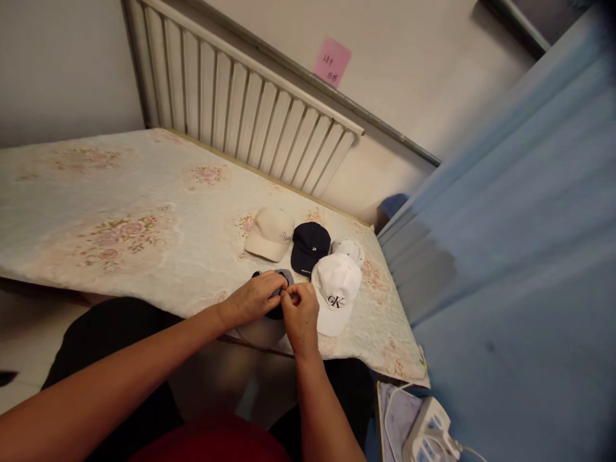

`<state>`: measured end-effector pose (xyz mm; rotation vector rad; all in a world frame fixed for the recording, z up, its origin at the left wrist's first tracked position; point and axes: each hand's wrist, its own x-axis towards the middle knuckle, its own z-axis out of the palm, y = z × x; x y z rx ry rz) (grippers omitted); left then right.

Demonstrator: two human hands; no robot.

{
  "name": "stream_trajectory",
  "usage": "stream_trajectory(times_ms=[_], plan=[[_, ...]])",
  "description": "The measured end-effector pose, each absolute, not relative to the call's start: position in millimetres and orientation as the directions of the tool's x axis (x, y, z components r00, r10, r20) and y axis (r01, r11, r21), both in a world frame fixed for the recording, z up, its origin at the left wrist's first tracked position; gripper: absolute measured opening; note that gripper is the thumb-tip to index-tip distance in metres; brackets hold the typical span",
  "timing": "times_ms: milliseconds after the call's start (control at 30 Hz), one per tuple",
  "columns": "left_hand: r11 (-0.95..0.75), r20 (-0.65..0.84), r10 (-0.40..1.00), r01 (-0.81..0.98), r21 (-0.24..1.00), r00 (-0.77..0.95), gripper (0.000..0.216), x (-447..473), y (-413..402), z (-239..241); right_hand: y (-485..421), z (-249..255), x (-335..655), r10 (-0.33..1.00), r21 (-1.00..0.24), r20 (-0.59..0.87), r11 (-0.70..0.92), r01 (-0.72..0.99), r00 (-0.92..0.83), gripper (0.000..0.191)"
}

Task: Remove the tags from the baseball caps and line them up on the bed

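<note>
A grey baseball cap [264, 331] with a dark inside lies at the near edge of the bed, partly hidden under my hands. My left hand [260, 296] is closed over its rim, fingertips pinched together. Beside it, my right hand [301, 312] is curled with thumb and finger pinched at the same part of the cap, where a strap seems to be. Just right of my hands lies a white cap [342, 279] with black letters on its front. A navy cap [310, 244] and a beige cap [270, 232] sit behind, and another whitish cap [350, 250] is partly covered.
The caps rest on a bed with a floral quilted cover [192, 224]. A white radiator [240, 102] runs along the wall behind it, below a pink note [332, 62]. Blue curtain [505, 256] hangs at right. A power strip [428, 433] with cables lies at lower right.
</note>
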<state>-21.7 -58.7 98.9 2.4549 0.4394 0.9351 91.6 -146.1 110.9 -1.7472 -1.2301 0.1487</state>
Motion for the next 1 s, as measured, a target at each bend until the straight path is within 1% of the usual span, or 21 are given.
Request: stream_trajectory(times_ms=[100,233,333,400,500,567,633,767,867,933,1000], plan=[[-0.860,0.548,0.417,0.121,0.495,0.725,0.013,-21,-60,97,-146,107,91,0.779,-0.725,0.396,-0.060,0.686,0.486,0.013],[-0.866,0.533,0.405,0.123,0.485,0.743,0.012,-22,-61,94,-147,102,88,0.768,-0.699,0.407,-0.085,0.710,0.494,0.015],[-0.862,0.508,0.428,0.169,0.477,0.748,0.011,-24,-61,93,-149,99,84,0.753,-0.730,0.394,-0.091,0.677,0.526,0.016],[-0.859,0.491,0.447,0.206,0.468,0.748,0.010,-26,-60,92,-150,98,83,0.746,-0.784,0.346,-0.104,0.612,0.570,0.015],[-0.849,0.451,0.475,0.257,0.462,0.756,0.012,-28,-58,91,-153,95,84,0.738,-0.884,0.217,-0.129,0.450,0.639,0.010],[-0.838,0.421,0.491,0.281,0.468,0.763,0.012,-29,-56,90,-154,92,86,0.724,-0.925,0.156,-0.130,0.356,0.672,0.008],[-0.826,0.394,0.502,0.293,0.481,0.770,0.011,-29,-54,88,-156,87,88,0.709,-0.952,0.125,-0.111,0.285,0.694,0.007],[-0.771,0.327,0.544,0.306,0.559,0.772,0.008,-28,-49,84,-159,76,90,0.714,-0.993,0.019,-0.067,0.095,0.700,0.004],[-0.671,0.237,0.577,0.288,0.683,0.782,0.010,-25,-46,83,-160,67,90,0.714,-0.996,-0.087,-0.044,-0.079,0.695,0.005],[-0.592,0.170,0.560,0.248,0.767,0.811,0.015,-24,-44,83,-159,62,90,0.704,-0.987,-0.136,-0.033,-0.159,0.698,0.007],[-0.536,0.119,0.509,0.206,0.819,0.853,0.023,-24,-44,86,-159,59,89,0.704,-0.980,-0.156,-0.024,-0.197,0.693,0.008]])
